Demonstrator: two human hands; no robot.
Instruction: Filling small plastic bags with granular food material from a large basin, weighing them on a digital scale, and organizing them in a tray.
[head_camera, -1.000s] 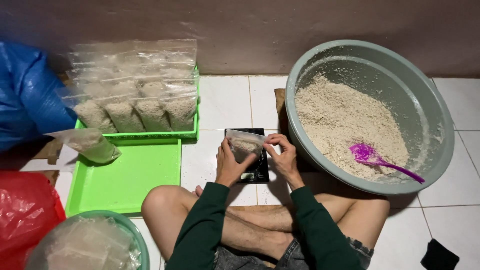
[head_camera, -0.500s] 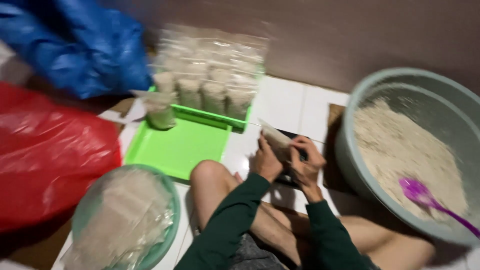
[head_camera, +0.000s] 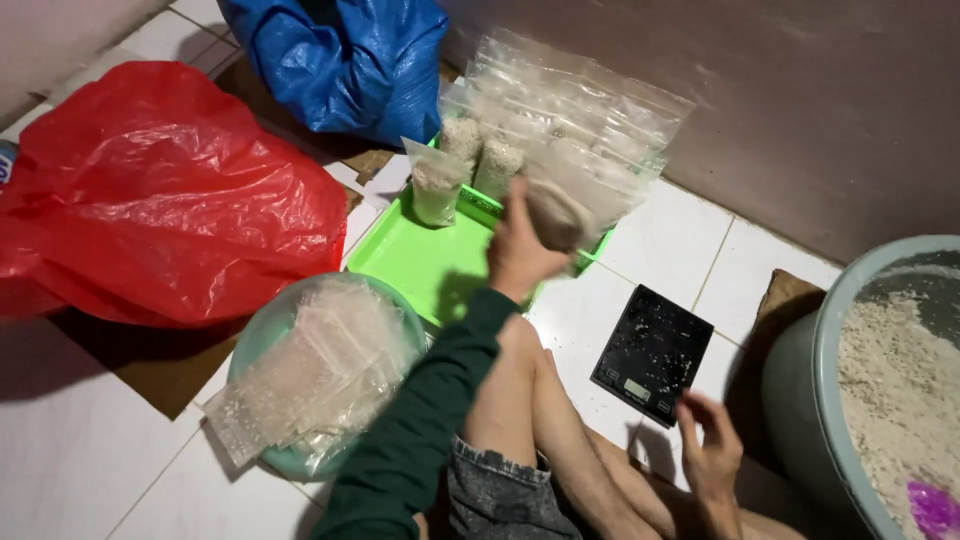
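Note:
My left hand (head_camera: 520, 248) is stretched out over the green tray (head_camera: 420, 262) and grips a small clear bag of whitish grain (head_camera: 562, 212), holding it against the row of filled bags (head_camera: 560, 140) that stand at the tray's far end. My right hand (head_camera: 712, 450) hangs open and holds nothing, just below the black kitchen scale (head_camera: 652, 352) on the tiled floor. My bare knee lies between both arms.
A pale green bowl (head_camera: 262, 345) stuffed with empty clear bags sits at my left. A red plastic bag (head_camera: 160, 190) and a blue bag (head_camera: 350, 60) lie beyond. A large grey basin (head_camera: 800, 400) of grain with a purple scoop (head_camera: 935, 508) stands at the right.
My left hand has carried the filled bag from the scale over to the tray's row of bags. My right hand let go and dropped beside the scale. The view swung left.

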